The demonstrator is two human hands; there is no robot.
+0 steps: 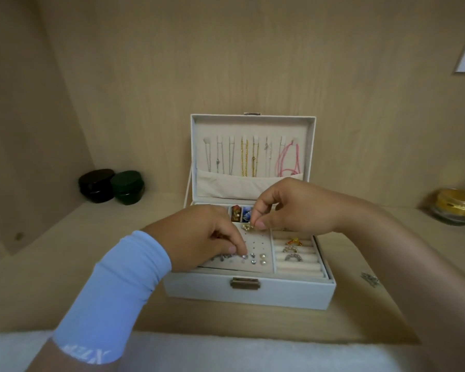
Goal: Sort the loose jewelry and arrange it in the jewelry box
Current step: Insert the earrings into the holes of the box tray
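A white jewelry box stands open on a wooden shelf, its lid upright with several necklaces hanging inside. My right hand pinches a small gold earring over the top of the earring panel. My left hand, its wrist in a light blue sleeve, pinches a small clear stud earring at the panel's lower row, beside several studs. Three rings sit in the ring rolls on the right. Small compartments at the back hold coloured pieces.
Two dark round jars stand at the back left of the shelf. A gold-lidded glass jar sits at the far right. A small loose silver piece lies on the shelf right of the box. White fabric fills the bottom edge.
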